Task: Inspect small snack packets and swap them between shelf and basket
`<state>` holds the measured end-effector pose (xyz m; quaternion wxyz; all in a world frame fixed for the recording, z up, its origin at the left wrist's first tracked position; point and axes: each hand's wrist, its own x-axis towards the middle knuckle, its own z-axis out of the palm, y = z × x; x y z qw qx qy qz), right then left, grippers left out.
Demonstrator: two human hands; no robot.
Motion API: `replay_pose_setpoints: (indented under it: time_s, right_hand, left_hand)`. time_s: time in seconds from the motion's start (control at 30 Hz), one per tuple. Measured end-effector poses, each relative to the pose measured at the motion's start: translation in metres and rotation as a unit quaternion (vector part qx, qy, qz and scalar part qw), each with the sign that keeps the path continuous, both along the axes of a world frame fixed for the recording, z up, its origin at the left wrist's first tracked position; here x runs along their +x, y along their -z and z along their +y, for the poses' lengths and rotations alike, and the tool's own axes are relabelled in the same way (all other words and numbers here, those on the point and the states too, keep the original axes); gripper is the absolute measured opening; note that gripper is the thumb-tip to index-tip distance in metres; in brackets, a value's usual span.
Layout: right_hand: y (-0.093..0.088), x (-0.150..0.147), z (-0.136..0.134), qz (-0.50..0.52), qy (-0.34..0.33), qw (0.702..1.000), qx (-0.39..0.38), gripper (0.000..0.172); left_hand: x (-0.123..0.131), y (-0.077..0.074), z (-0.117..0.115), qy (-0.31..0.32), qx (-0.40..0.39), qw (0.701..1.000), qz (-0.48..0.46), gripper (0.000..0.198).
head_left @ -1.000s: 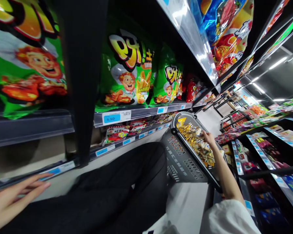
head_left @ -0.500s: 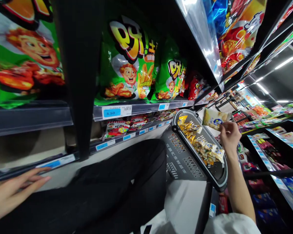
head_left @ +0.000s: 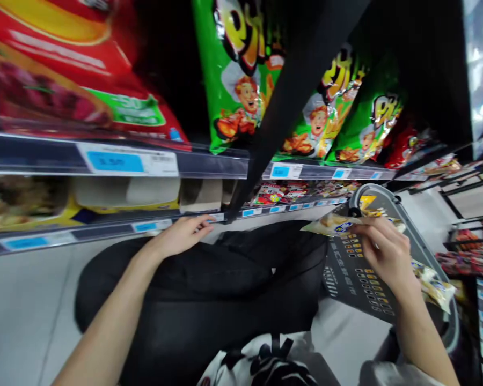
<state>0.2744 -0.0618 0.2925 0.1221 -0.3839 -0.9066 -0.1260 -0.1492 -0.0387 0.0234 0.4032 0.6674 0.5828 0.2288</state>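
A small cream-coloured snack packet (head_left: 329,225) with a blue logo is pinched in my right hand (head_left: 386,249), which hangs over the near side of a grey shopping basket (head_left: 348,276). Inside the basket lie several yellow and cream snack packets (head_left: 432,284), partly hidden by my hand and forearm. My left hand (head_left: 181,236) is empty, fingers apart and loosely bent, by the price strip (head_left: 151,226) of the lowest shelf. Whether its fingertips touch the strip I cannot tell.
Large green snack bags (head_left: 245,91) and a red bag (head_left: 64,86) stand on the shelf above. A black upright post (head_left: 282,107) divides the shelving. Cartons (head_left: 124,192) fill the lower shelf. My black-trousered legs (head_left: 209,279) are bent before it.
The view has swung left. My right hand has brought the packet from beyond the basket's far side to its near side. My left hand has moved forward along the lower shelf.
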Motion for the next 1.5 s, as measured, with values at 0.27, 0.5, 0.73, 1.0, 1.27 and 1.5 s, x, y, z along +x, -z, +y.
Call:
replay_pose_setpoints:
  time_s: [0.27, 0.5, 0.73, 1.0, 1.27, 1.5]
  right_hand:
    - [0.106, -0.069, 0.043, 0.048, -0.127, 0.969, -0.208, 0.032]
    - [0.218, -0.153, 0.087, 0.29, -0.155, 0.878, -0.347, 0.024]
    - [0.264, -0.138, 0.089, 0.321, -0.088, 0.859, -0.389, 0.013]
    - [0.253, -0.137, 0.081, 0.363, -0.124, 0.829, -0.408, 0.021]
    - [0.261, -0.132, 0.095, 0.623, 0.034, 0.615, -0.483, 0.05]
    - [0.261, -0.136, 0.095, 0.701, 0.143, 0.451, -0.533, 0.05]
  left_hand:
    - [0.008, -0.008, -0.004, 0.131, -0.074, 0.977, -0.152, 0.064]
    - [0.016, 0.01, 0.0, 0.157, -0.131, 0.968, -0.145, 0.042]
    - [0.012, 0.012, 0.014, 0.109, -0.141, 0.982, -0.068, 0.045]
    - [0.03, 0.028, 0.014, 0.038, -0.137, 0.989, -0.048, 0.033]
    - [0.097, 0.033, -0.015, -0.135, -0.08, 0.944, -0.289, 0.078]
    - [0.141, 0.043, -0.035, -0.191, -0.098, 0.909, -0.356, 0.082]
